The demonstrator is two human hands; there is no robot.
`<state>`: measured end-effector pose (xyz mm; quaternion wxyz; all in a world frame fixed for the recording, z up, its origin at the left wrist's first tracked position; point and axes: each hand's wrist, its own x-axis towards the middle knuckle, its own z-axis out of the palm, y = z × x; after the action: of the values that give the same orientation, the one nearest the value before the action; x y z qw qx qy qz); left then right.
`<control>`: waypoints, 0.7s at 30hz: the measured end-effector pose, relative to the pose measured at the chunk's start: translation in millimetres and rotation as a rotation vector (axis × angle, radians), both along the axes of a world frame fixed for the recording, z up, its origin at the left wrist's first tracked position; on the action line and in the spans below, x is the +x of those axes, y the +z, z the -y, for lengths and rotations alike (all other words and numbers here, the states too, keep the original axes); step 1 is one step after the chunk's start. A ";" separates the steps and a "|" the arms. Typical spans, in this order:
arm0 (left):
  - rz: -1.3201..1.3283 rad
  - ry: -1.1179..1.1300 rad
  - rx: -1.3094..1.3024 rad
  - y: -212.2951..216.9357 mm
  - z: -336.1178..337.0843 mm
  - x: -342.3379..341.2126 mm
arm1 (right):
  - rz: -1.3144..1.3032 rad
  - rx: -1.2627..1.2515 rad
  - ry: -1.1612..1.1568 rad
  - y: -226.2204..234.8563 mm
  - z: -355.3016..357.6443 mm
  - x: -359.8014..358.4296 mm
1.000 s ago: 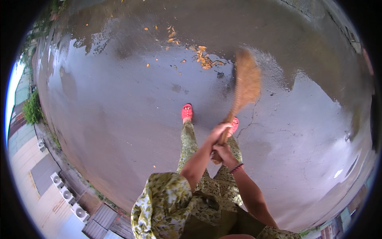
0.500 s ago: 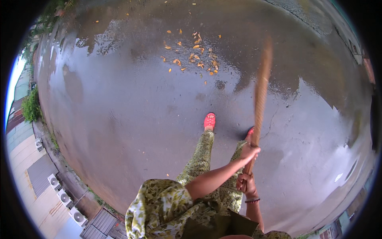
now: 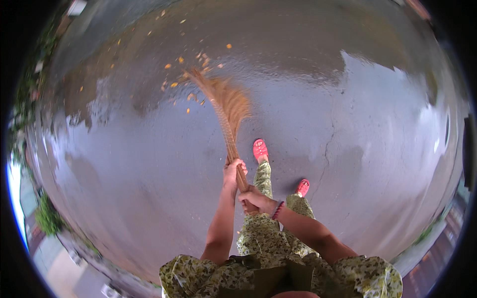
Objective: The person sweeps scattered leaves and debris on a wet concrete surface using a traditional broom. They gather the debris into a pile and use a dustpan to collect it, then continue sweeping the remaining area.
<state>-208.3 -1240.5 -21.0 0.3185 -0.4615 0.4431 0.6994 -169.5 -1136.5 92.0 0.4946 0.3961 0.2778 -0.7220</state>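
Note:
A long broom of bundled brown twigs (image 3: pixel 226 124) slants forward and left from my two hands. Its bristles fan out, blurred, over the wet pavement. My left hand (image 3: pixel 233 171) is wrapped round the handle on its upper grip, farther from my body. Below it, my right hand (image 3: pixel 253 198) closes round the handle's near end; a dark beaded bracelet (image 3: pixel 278 210) circles that wrist. Yellow-brown fallen leaves (image 3: pixel 192 96) lie around the broom's tip, some partly hidden behind the bristles.
Wet, shiny pavement (image 3: pixel 164 159) stretches all round, with a crack (image 3: pixel 326 149) to the right. Below me are my feet in red sandals (image 3: pixel 260 149). A green bush (image 3: pixel 48 214) and pale buildings stand at the left edge.
The broom has swung from the right across to the left, both hands travelling with it. Its bristles now fan out among the leaves, which have scattered farther left.

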 end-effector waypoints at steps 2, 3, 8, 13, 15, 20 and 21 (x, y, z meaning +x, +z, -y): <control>-0.098 -0.029 -0.116 15.1 -40.4 0.6 | 0.051 -0.112 -0.145 4.7 -48.3 25.3; -0.140 -0.081 -0.210 23.2 -73.9 15.5 | 0.041 -0.163 -0.226 19.5 -79.8 37.5; 0.202 -0.382 0.320 95.1 -207.6 140.8 | -0.054 0.346 -0.085 109.5 -167.8 173.2; 0.314 -0.559 0.479 57.2 -252.3 200.1 | 0.262 0.358 -0.512 74.1 -168.1 215.0; 0.304 -0.628 0.394 20.2 -230.4 200.6 | 0.289 0.243 -0.523 41.6 -155.7 210.0; 0.319 -0.220 0.236 -36.6 -133.8 171.8 | -0.044 0.124 -0.222 2.1 -123.8 191.2; 0.222 -0.194 0.133 -31.5 -139.9 159.8 | 0.000 -0.024 -0.281 -13.2 -133.0 195.6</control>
<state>-48.4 -1100.6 -52.5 0.4616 -0.4689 0.4002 0.6378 26.1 -1003.5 78.8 0.3935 0.4251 0.2110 -0.7874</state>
